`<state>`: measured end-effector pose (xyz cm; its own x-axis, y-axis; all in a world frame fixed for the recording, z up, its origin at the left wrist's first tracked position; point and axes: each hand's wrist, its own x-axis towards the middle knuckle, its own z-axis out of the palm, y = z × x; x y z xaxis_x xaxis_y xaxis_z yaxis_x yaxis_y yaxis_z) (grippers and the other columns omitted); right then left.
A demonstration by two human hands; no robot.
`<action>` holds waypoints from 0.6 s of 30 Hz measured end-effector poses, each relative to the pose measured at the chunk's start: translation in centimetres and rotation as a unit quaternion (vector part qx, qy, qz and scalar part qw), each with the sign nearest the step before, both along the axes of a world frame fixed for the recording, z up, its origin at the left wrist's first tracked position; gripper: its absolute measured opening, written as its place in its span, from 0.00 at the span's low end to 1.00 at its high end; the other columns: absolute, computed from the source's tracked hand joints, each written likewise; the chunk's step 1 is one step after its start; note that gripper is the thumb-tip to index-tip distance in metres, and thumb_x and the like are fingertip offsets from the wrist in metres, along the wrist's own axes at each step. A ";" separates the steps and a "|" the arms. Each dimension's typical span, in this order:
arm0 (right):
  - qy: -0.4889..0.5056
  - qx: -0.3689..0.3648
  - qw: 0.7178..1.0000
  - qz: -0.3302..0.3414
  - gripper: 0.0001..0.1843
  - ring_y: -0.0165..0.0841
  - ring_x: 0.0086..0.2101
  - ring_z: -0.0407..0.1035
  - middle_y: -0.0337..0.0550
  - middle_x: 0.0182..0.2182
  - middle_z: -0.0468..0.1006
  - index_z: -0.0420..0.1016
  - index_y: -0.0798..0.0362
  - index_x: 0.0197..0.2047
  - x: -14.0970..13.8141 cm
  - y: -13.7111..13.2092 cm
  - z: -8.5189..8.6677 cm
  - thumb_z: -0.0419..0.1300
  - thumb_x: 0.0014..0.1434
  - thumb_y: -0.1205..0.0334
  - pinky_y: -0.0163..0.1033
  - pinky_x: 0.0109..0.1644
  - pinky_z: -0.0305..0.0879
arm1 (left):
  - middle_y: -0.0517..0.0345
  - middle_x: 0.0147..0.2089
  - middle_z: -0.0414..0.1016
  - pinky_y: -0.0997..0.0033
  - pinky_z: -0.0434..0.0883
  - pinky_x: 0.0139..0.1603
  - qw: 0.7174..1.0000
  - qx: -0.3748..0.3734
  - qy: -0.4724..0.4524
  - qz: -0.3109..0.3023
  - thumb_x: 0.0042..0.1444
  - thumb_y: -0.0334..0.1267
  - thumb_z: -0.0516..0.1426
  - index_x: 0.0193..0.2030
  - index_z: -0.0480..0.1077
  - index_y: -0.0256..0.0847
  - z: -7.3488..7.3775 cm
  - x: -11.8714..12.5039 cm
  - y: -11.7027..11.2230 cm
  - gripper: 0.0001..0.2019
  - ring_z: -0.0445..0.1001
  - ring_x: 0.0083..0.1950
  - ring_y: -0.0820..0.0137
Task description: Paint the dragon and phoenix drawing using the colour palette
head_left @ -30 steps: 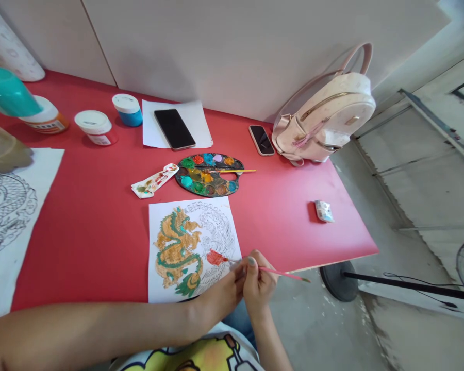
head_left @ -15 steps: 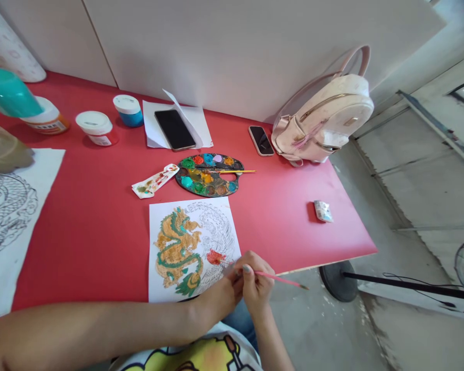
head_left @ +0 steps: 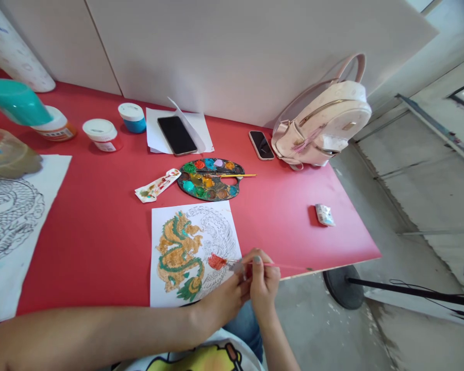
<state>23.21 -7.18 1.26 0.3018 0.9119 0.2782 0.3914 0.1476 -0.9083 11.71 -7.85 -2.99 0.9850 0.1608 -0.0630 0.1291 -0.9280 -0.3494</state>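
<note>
Slim brush works the red patch

From where I stand, the right hand (head_left: 265, 270) has a closed grip on a slender pink-handled paintbrush (head_left: 288, 266), pinched low near the bristles. The left hand (head_left: 224, 296) sits curled against it at the near right of the square white paper sheet (head_left: 196, 247); whether those fingers hold anything, I can't tell. The sheet lies flat at the near side of the glossy red desk (head_left: 100, 232).

To do this well, I'd keep strokes short and light, follow the black outlines, and steady one hand on the other, as here. The left wrist should hover clear of fresh paint, since a smear seems the likeliest mishap.

The brush's long axis runs roughly left to right, held low. Its bristles point left, meeting the right edge of the small wet-looking red patch (head_left: 216, 262); its tail points right, slightly nearer, reaching the desk's near edge.
</note>
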 end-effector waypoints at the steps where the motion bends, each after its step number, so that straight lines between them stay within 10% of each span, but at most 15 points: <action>1: 0.029 0.002 1.000 0.005 0.27 0.29 0.19 0.64 0.36 0.18 0.69 0.73 0.52 0.27 0.3 0.4 0.3 0.49 0.76 0.52 0.33 0.22 0.57 | 0.53 0.69 0.73 0.57 0.73 0.65 1.000 0.007 -0.021 -0.004 0.58 0.32 0.49 0.64 0.73 0.45 0.3 -0.1 0.2 0.28 0.70 0.71 0.64; 11: -0.033 0.040 0.963 0.266 0.16 0.34 0.29 0.71 0.40 0.28 0.76 0.76 0.50 0.37 3.8 10.4 1.1 0.54 0.74 0.52 0.39 0.36 0.67 | 0.68 0.81 0.50 0.55 0.57 0.78 0.984 -0.050 -0.168 0.040 0.61 0.43 0.56 0.68 0.68 0.55 -0.9 -0.8 -0.4 0.27 0.51 0.80 0.64; 14: -0.038 0.087 0.963 0.252 0.17 0.34 0.31 0.72 0.41 0.30 0.76 0.74 0.50 0.38 4.3 14.1 0.9 0.50 0.75 0.53 0.40 0.38 0.68 | 0.71 0.81 0.48 0.48 0.57 0.78 0.986 -0.063 -0.140 0.065 0.57 0.48 0.60 0.66 0.70 0.60 -0.5 -0.7 -1.3 0.28 0.45 0.82 0.58; 18: -0.115 0.173 0.938 0.278 0.17 0.37 0.38 0.74 0.45 0.38 0.78 0.75 0.49 0.46 4.8 18.0 0.1 0.46 0.76 0.54 0.43 0.43 0.70 | 0.67 0.77 0.60 0.45 0.60 0.74 0.981 -0.070 -0.151 0.100 0.62 0.50 0.54 0.62 0.74 0.61 0.5 0.1 -2.4 0.22 0.60 0.77 0.54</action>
<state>27.96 10.83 1.35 -0.2987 0.7533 0.5859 0.3457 0.6576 -0.6693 11.83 -10.28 -2.46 0.9115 0.3639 0.1916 0.3921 -0.9095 -0.1381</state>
